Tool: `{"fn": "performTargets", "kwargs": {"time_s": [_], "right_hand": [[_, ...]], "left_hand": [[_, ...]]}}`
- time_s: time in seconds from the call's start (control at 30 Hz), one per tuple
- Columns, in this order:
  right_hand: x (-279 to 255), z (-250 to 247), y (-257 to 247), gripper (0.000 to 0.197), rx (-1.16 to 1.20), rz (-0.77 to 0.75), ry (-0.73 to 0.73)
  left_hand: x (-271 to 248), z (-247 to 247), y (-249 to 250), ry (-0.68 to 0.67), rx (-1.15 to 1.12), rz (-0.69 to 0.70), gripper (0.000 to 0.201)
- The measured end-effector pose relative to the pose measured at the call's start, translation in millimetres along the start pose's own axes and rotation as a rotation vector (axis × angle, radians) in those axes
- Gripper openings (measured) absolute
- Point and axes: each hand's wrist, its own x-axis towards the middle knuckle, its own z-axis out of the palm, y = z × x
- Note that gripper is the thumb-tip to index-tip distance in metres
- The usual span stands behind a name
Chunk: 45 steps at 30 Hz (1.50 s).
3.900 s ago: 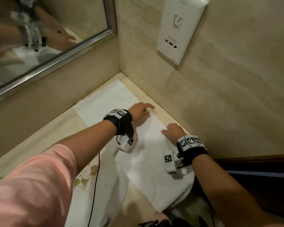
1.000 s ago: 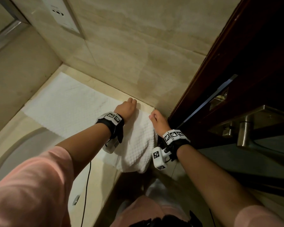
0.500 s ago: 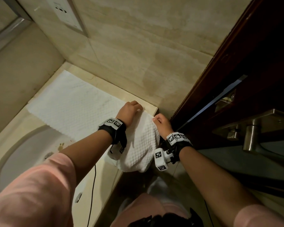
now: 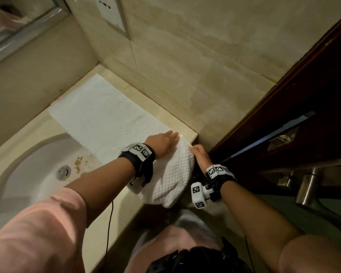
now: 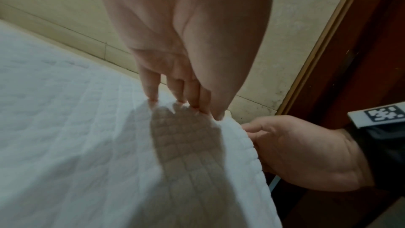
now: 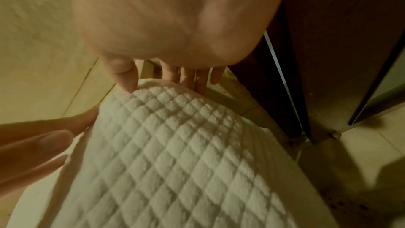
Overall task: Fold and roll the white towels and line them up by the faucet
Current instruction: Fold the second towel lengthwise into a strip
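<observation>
One white towel [image 4: 110, 117] lies spread along the counter [image 4: 37, 123], from the far left corner under the mirror [image 4: 18, 26] to the near right end, where it hangs over the counter edge beside the dark wooden door [image 4: 283, 115]. The sink [image 4: 28, 174] is to the left of it; no faucet is in view.

The left hand [image 4: 161, 142] lies on the towel near the right end of the counter with the fingers straight and close together, and in the left wrist view the fingertips [image 5: 179, 96] press the cloth down at its far edge. The right hand [image 4: 200, 154] is at the right border of the towel. In the right wrist view its thumb [image 6: 124, 77] sits on top of the quilted cloth and the other fingers go behind the edge, so it pinches the border lightly.

I judge that this is the start of the fold or the roll at the right end. The towel is still one flat strip and nothing is rolled yet. The next move calls for lifting this end and turning it toward the far left, with the edges kept straight and the hanging part drawn up so it does not pull the cloth off the counter.
</observation>
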Motion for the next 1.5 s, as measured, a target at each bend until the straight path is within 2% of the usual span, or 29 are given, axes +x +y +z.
{"fn": "performTargets", "kwargs": {"time_s": [0.13,0.33,0.43,0.5,0.6,0.67,0.87,0.97,1.03,1.13,1.2,1.27,1.33,1.4,1.5], "right_hand": [[-0.5,-2.1,13.9,0.056,0.02,0.038,-0.065],[-27.9,-11.9,24.1,0.044,-0.06,0.039,-0.015],[-37.8,-19.1,42.4,0.056,-0.145,0.087,-0.026],[-52.0,-25.2,50.4,0.053,-0.175,0.082,-0.035],[-75.7,-34.0,54.4,0.036,-0.136,0.075,-0.058],[-86.9,-38.4,53.3,0.033,-0.141,0.042,-0.063],[-105.4,-49.1,41.9,0.047,-0.343,0.045,-0.104],[-115.9,-55.3,37.7,0.048,-0.431,0.076,-0.145],[-118.7,-59.6,39.3,0.058,-0.455,0.107,-0.167],[-115.7,-65.7,46.7,0.081,-0.447,0.094,-0.195],[-121.7,-65.9,41.8,0.07,-0.436,0.058,-0.21],[-125.9,-65.9,38.0,0.053,-0.437,0.026,-0.247],[-129.6,-65.8,35.8,0.057,-0.454,0.009,-0.285],[-131.1,-65.3,34.3,0.058,-0.451,-0.004,-0.335],[-145.2,-64.0,23.6,0.043,-0.345,0.019,-0.368]], "left_hand": [[-5.2,8.7,10.8,-0.062,0.018,-0.101,0.064],[-3.6,14.2,32.7,-0.085,-0.021,-0.277,0.077],[-3.5,19.9,51.6,-0.031,-0.06,-0.403,0.086],[-3.2,22.3,61.5,0.007,-0.112,-0.468,0.093],[-3.2,21.8,64.9,-0.006,-0.152,-0.483,0.102],[-3.0,23.7,63.3,-0.009,-0.171,-0.479,0.104],[-2.0,34.6,57.3,0.037,-0.15,-0.46,0.105],[-3.5,37.9,53.8,0.073,-0.15,-0.433,0.104],[-6.3,38.9,53.8,0.093,-0.139,-0.405,0.104],[-19.3,45.8,60.7,0.222,-0.276,-0.368,0.096],[-37.4,55.9,69.5,0.38,-0.456,-0.352,0.079],[-60.9,70.5,82.3,0.59,-0.575,-0.348,0.05],[-83.6,86.6,98.7,0.781,-0.623,-0.396,0.029],[-101.5,102.1,113.9,0.918,-0.714,-0.53,0.021],[-117.5,131.1,131.1,0.98,-0.942,-0.847,0.017]]}}
